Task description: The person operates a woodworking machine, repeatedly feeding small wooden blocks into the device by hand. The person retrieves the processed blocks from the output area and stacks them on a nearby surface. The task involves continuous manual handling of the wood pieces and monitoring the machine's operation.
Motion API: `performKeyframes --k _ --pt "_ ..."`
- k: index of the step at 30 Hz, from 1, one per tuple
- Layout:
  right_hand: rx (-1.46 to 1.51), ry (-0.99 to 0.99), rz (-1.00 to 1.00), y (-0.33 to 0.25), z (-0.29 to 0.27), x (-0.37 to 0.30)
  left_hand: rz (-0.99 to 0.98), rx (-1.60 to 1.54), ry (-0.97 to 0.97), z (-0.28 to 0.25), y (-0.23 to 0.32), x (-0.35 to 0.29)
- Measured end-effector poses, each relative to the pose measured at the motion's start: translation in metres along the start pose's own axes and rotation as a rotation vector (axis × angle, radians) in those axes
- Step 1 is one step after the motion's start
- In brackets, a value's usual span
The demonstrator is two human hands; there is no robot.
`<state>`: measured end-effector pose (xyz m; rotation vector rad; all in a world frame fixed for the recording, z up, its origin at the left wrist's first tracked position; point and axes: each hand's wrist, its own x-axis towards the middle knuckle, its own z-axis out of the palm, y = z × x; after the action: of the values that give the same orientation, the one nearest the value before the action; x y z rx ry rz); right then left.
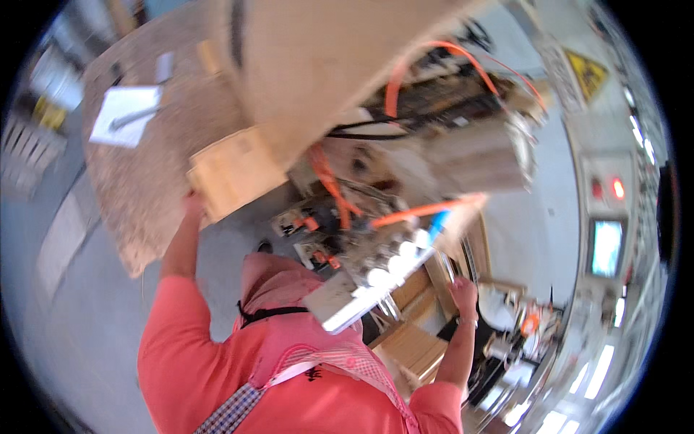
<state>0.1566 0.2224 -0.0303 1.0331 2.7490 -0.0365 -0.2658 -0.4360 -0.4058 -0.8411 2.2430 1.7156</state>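
At the near edge of the brown table, my left hand point(194, 205) is closed at the side of a small stack of flat, light wooden boards point(242, 173). Its fingers are smeared, and part of the grip is hidden by the boards. My right hand point(463, 295) is out to the right, beside a wooden frame with metal rods point(473, 249). That hand looks curled shut; what it holds, if anything, does not show clearly.
A machine with orange hoses point(336, 184) and a row of bright round parts point(394, 267) stands before me. A large brown panel point(311, 65) hangs above. White paper with a grey tool point(130, 116) lies on the table point(144, 195). A lit screen point(606, 248) is at right.
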Motion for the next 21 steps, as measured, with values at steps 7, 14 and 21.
performKeyframes --k 7,14,21 --pt "0.156 0.140 -0.091 -0.044 -0.030 0.020 0.011 -0.071 0.182 -0.026 -0.049 0.029" --pt "0.244 0.307 -0.248 -0.038 -0.042 0.092 0.124 0.107 0.192 -0.044 -0.101 -0.059" --pt "0.376 0.442 -0.316 -0.028 -0.061 0.185 -0.005 0.029 -0.410 0.069 0.059 -0.336"
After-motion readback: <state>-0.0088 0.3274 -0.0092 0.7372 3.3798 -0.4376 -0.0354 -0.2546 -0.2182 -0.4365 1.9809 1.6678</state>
